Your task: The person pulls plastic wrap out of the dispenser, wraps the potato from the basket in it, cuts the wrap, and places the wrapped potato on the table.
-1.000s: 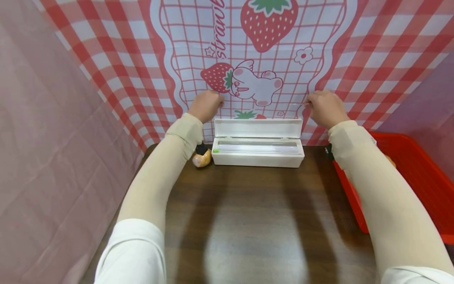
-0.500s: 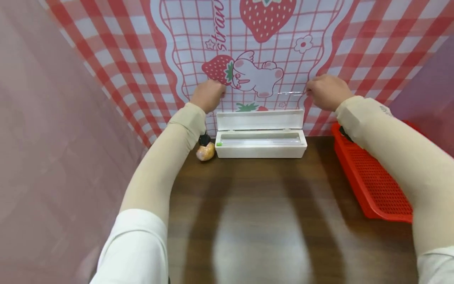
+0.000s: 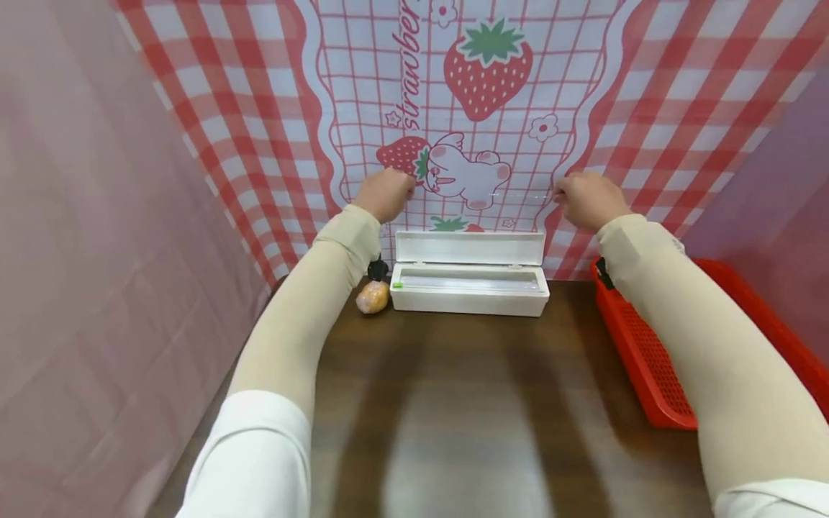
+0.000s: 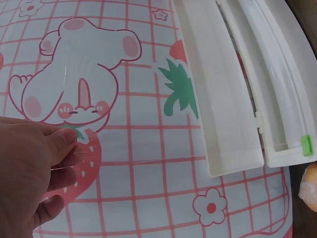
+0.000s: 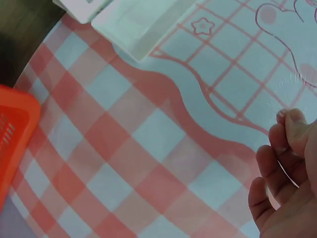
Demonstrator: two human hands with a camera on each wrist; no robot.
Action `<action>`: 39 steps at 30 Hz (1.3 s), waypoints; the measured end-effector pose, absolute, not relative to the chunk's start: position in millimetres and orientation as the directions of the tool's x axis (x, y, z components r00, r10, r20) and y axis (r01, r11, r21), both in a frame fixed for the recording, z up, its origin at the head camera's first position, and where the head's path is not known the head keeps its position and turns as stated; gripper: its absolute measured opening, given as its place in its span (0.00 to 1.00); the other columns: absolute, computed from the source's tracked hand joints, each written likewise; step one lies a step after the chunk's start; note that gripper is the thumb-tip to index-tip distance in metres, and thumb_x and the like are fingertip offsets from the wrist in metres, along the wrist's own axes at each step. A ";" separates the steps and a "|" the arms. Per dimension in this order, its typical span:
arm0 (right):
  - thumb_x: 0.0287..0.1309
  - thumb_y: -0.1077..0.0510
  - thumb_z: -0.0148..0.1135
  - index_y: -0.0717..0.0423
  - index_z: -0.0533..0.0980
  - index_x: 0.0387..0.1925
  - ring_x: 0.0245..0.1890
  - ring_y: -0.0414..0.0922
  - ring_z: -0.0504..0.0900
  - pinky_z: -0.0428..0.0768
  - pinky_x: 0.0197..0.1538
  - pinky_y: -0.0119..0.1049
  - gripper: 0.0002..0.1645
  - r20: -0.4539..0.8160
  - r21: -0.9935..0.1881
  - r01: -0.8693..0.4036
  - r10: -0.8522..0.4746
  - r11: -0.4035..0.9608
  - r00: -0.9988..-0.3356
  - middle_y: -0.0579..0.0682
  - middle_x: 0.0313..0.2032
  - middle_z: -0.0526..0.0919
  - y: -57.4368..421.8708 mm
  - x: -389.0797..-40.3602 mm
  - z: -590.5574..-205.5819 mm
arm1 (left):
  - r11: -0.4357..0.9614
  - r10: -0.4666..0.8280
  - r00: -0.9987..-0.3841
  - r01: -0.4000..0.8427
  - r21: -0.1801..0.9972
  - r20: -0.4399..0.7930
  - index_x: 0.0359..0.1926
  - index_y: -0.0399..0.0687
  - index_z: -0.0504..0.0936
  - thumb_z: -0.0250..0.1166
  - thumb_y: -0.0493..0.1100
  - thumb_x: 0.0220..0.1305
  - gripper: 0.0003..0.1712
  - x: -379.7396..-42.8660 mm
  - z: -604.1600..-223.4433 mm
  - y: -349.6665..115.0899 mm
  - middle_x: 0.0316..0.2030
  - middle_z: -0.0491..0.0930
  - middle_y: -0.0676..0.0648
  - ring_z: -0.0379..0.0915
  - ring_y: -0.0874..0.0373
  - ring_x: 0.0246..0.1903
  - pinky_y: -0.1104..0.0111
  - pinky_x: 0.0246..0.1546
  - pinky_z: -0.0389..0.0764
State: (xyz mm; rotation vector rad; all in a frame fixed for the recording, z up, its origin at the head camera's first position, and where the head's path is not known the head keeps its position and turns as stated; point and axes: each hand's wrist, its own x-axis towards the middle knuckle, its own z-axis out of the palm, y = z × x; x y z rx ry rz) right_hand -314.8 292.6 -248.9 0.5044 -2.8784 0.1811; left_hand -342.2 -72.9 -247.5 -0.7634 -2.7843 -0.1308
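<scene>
A white cling film box (image 3: pixel 469 301) stands against the wall cloth with its lid up. Inside lies a clear roll (image 3: pixel 469 283). Behind and above the lid, my left hand (image 3: pixel 385 194) and right hand (image 3: pixel 592 200) are held apart at about the same height. Between them stretches a sheet of clear cling film (image 3: pixel 518 195), seen mostly by faint glints. In the left wrist view, the left hand (image 4: pixel 25 173) pinches the film between thumb and forefinger. The right hand (image 5: pixel 292 183) pinches its wrinkled corner in the right wrist view. The film's full outline cannot be made out.
A round yellow-orange thing wrapped in clear film (image 3: pixel 373 297) sits left of the box. A red basket (image 3: pixel 648 374) stands at the right under the right forearm. The wooden table (image 3: pixel 453 403) stretches toward me, and a strawberry-print cloth (image 3: pixel 648 101) covers the wall.
The head view has shifted up and down. Both hands now stand slightly higher above the box lid, still gripping the film. The box and wrapped thing stay in place.
</scene>
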 end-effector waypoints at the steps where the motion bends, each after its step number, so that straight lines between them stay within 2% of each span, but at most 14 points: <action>1: 0.65 0.65 0.60 0.66 0.80 0.42 0.37 0.59 0.78 0.79 0.47 0.59 0.08 0.226 -0.081 -0.345 -0.320 0.935 -0.920 0.63 0.36 0.83 293.4 -314.2 -250.7 | 0.855 0.495 -0.829 0.519 0.024 0.261 0.47 0.42 0.87 0.60 0.34 0.71 0.10 -342.3 -249.4 -72.3 0.44 0.87 0.44 0.82 0.52 0.42 0.64 0.46 0.82; 10: 0.66 0.63 0.59 0.67 0.81 0.46 0.39 0.61 0.78 0.78 0.49 0.61 0.11 0.215 -0.097 -0.323 -0.297 0.941 -0.930 0.66 0.40 0.84 287.5 -313.6 -237.0 | 0.858 0.483 -0.826 0.512 0.029 0.292 0.45 0.43 0.87 0.60 0.32 0.70 0.10 -344.8 -246.8 -77.2 0.43 0.86 0.44 0.82 0.52 0.40 0.63 0.45 0.82; 16: 0.66 0.64 0.61 0.69 0.80 0.48 0.39 0.62 0.77 0.77 0.51 0.62 0.13 0.213 -0.099 -0.297 -0.272 0.950 -0.939 0.67 0.42 0.83 283.4 -314.1 -227.3 | 0.862 0.477 -0.833 0.505 0.033 0.281 0.47 0.44 0.87 0.63 0.33 0.69 0.10 -350.1 -235.8 -79.0 0.45 0.87 0.46 0.82 0.53 0.43 0.63 0.47 0.82; 22: 0.67 0.63 0.61 0.69 0.78 0.54 0.43 0.63 0.76 0.77 0.54 0.63 0.17 0.218 -0.106 -0.282 -0.255 0.953 -0.942 0.68 0.46 0.81 284.1 -317.3 -224.2 | 0.859 0.486 -0.830 0.511 0.024 0.275 0.47 0.42 0.87 0.58 0.30 0.70 0.13 -348.6 -223.3 -79.0 0.46 0.86 0.44 0.82 0.52 0.44 0.62 0.48 0.81; 28: 0.68 0.62 0.60 0.68 0.79 0.51 0.43 0.63 0.77 0.77 0.54 0.63 0.15 0.251 -0.102 -0.276 -0.244 0.956 -0.937 0.68 0.46 0.82 285.3 -319.8 -217.4 | 0.859 0.489 -0.817 0.513 -0.003 0.306 0.46 0.41 0.87 0.58 0.31 0.70 0.12 -348.9 -213.8 -78.7 0.43 0.87 0.43 0.81 0.51 0.39 0.62 0.43 0.82; 33: 0.66 0.64 0.59 0.68 0.79 0.49 0.42 0.63 0.77 0.77 0.51 0.63 0.13 0.258 -0.068 -0.272 -0.246 0.960 -0.934 0.68 0.45 0.82 285.5 -317.5 -209.5 | 0.865 0.483 -0.827 0.501 -0.011 0.288 0.52 0.42 0.86 0.59 0.34 0.72 0.13 -345.6 -206.3 -78.7 0.48 0.86 0.43 0.82 0.51 0.45 0.62 0.49 0.81; 36: 0.66 0.65 0.58 0.68 0.79 0.50 0.43 0.63 0.77 0.77 0.51 0.63 0.14 0.253 -0.059 -0.272 -0.250 0.960 -0.935 0.69 0.47 0.82 286.0 -317.6 -204.6 | 0.873 0.469 -0.837 0.488 -0.003 0.283 0.52 0.42 0.86 0.58 0.34 0.73 0.13 -343.6 -201.4 -78.4 0.47 0.86 0.43 0.82 0.52 0.46 0.62 0.50 0.80; 39: 0.66 0.64 0.59 0.69 0.79 0.51 0.44 0.64 0.77 0.77 0.52 0.64 0.15 0.247 -0.048 -0.274 -0.255 0.961 -0.935 0.69 0.48 0.82 287.7 -318.1 -199.9 | 0.874 0.467 -0.840 0.486 -0.003 0.275 0.50 0.41 0.86 0.57 0.34 0.74 0.13 -343.2 -195.8 -77.2 0.45 0.86 0.43 0.81 0.52 0.43 0.63 0.48 0.81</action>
